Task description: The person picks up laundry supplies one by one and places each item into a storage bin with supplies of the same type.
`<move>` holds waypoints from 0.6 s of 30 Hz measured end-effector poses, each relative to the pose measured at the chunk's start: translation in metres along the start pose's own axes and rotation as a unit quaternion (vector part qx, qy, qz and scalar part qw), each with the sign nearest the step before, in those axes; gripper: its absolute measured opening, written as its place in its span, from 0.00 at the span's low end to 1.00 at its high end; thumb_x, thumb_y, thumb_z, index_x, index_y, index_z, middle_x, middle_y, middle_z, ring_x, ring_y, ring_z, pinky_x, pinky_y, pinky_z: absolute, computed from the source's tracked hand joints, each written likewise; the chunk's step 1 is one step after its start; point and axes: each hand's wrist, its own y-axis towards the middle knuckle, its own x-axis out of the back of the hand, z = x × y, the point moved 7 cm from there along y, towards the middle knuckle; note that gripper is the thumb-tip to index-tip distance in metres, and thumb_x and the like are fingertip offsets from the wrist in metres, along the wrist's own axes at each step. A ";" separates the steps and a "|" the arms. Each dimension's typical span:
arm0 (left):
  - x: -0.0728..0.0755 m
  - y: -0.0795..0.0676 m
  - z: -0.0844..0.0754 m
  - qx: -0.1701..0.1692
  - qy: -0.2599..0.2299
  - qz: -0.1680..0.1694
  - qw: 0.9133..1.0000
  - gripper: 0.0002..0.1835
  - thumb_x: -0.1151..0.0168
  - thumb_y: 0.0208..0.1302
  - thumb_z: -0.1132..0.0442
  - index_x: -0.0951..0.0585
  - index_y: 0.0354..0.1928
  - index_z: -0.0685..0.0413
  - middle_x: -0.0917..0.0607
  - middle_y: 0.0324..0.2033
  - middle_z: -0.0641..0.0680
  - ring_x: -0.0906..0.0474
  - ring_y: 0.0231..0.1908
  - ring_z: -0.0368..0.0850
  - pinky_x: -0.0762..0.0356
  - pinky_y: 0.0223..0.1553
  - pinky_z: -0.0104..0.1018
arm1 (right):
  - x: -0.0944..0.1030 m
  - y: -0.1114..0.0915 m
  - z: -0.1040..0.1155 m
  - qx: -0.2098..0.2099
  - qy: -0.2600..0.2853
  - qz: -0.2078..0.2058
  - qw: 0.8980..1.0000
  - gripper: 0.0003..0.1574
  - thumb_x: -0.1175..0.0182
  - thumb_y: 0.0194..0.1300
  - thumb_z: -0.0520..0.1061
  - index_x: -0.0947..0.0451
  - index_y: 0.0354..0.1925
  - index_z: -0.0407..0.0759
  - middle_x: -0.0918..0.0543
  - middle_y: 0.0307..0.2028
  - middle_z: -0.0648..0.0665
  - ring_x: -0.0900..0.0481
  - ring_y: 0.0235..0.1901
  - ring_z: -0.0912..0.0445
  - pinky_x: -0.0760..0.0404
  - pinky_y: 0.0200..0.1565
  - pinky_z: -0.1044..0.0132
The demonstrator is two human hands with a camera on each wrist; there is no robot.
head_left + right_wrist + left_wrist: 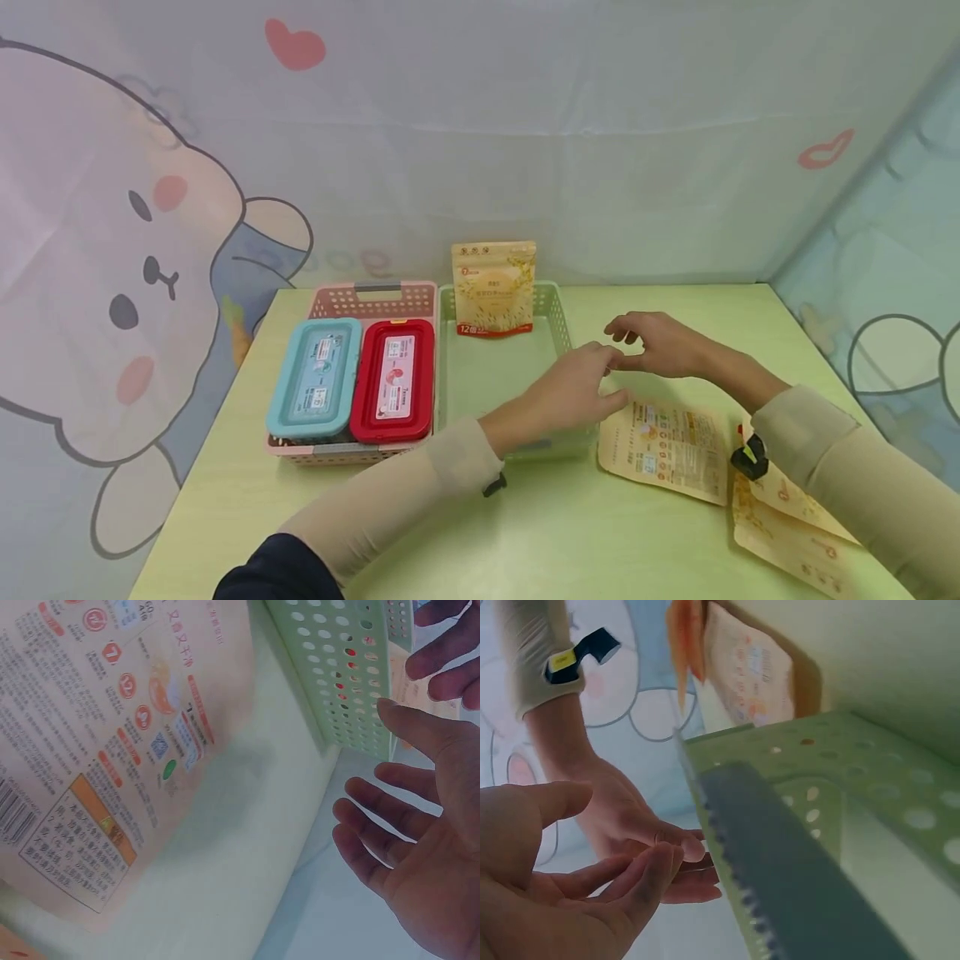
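Note:
Above the right side of a green plastic basket (558,312), my left hand (562,387) hovers with thumb and fingers apart and holds nothing. Close by, my right hand (660,343) reaches in from the right, fingers loosely bent around nothing; the two hands nearly meet or overlap. In the left wrist view the right hand (634,814) shows just behind the left fingers. One yellow pouch (493,292) stands upright at the back of the green basket. Beneath the right hand, another pouch (663,450) lies flat on the table, its printed back up.
A pink basket (420,300) stands left of the green one, holding a blue-lidded box (315,379) and a red-lidded box (393,381). More pouches (787,533) overlap at the table's right front, under the right forearm. A printed curtain (562,167) hangs behind the table.

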 end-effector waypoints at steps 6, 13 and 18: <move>-0.021 0.001 -0.009 -0.030 0.109 0.033 0.993 0.30 0.37 0.78 0.47 0.25 0.72 0.56 0.20 0.63 0.50 0.21 0.58 0.40 0.22 0.58 0.29 | -0.009 -0.003 -0.003 0.004 0.007 0.015 1.000 0.27 0.28 0.68 0.39 0.21 0.61 0.31 0.16 0.54 0.31 0.17 0.52 0.36 0.17 0.52 0.41; -0.048 -0.003 -0.020 -0.083 0.262 0.078 0.958 0.27 0.36 0.75 0.40 0.20 0.64 0.51 0.19 0.60 0.46 0.19 0.54 0.37 0.20 0.51 0.27 | -0.027 -0.008 -0.009 -0.004 0.018 0.051 0.998 0.27 0.30 0.71 0.42 0.23 0.62 0.29 0.17 0.52 0.32 0.17 0.51 0.36 0.17 0.51 0.43; -0.066 -0.008 -0.026 -0.118 0.368 0.103 0.916 0.31 0.34 0.71 0.36 0.21 0.68 0.44 0.22 0.65 0.43 0.24 0.63 0.37 0.22 0.59 0.31 | -0.036 -0.010 -0.011 0.004 0.024 0.066 0.998 0.27 0.30 0.72 0.45 0.22 0.61 0.31 0.16 0.51 0.34 0.17 0.49 0.38 0.16 0.48 0.46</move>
